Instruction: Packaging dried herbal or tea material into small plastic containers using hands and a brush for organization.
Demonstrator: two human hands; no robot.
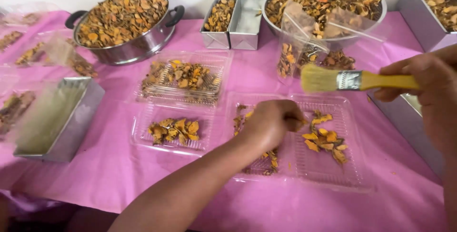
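My left hand (270, 122) reaches into an open clear plastic clamshell tray (328, 170), its fingers curled down among dried orange-yellow slices (326, 139); whether it grips any I cannot tell. My right hand (428, 87) holds a paintbrush (352, 80) with a yellow handle, metal ferrule and pale bristles, pointing left above the tray's far edge. A second open clamshell (162, 118) lies left of it, with a small pile of slices (173, 131) in the near half and more in the far half.
A pink cloth (119, 175) covers the table. At the back stand a steel pot (133, 46) and a steel colander (371, 18), both full of dried slices. Rectangular metal tins (247, 20) sit between them, another tin (62, 122) at left, one at far right (419, 10). Filled clear bags (293, 53) lean by the colander.
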